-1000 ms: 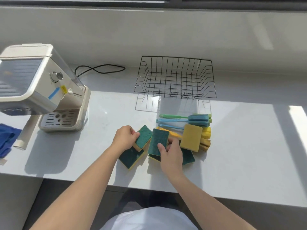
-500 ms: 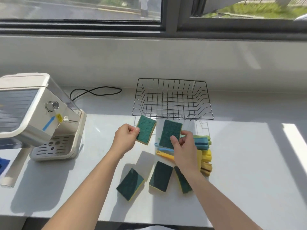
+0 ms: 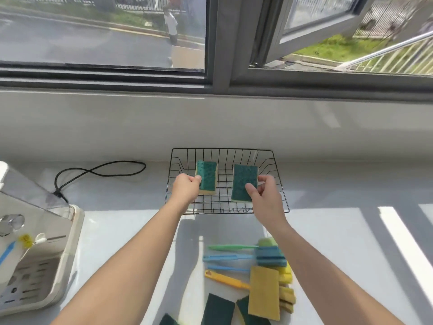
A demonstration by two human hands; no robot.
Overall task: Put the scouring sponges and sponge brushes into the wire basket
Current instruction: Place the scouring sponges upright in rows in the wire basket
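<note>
A black wire basket [image 3: 278, 188] stands on the white counter under the window. My left hand [image 3: 186, 191] pinches a green-and-yellow scouring sponge [image 3: 206, 177] over the basket's left half. Over the right half, my right hand [image 3: 266, 198] holds a second green scouring sponge [image 3: 243, 182]. Nearer me lie several sponge brushes [image 3: 234, 258] with green, blue and orange handles. A yellow-side-up sponge [image 3: 264, 292] and several green sponges [image 3: 218, 310] lie beside them.
A cream coffee machine [image 3: 30, 254] fills the left side, its black cord [image 3: 98, 171] looped on the counter behind it. A white wall and window sill rise just behind the basket. Sunlit counter [image 3: 351, 242] stretches to the right.
Both hands lifted a sponge each from the pile and carried them forward, from in front of the basket to over its inside. The view tilted up toward the window.
</note>
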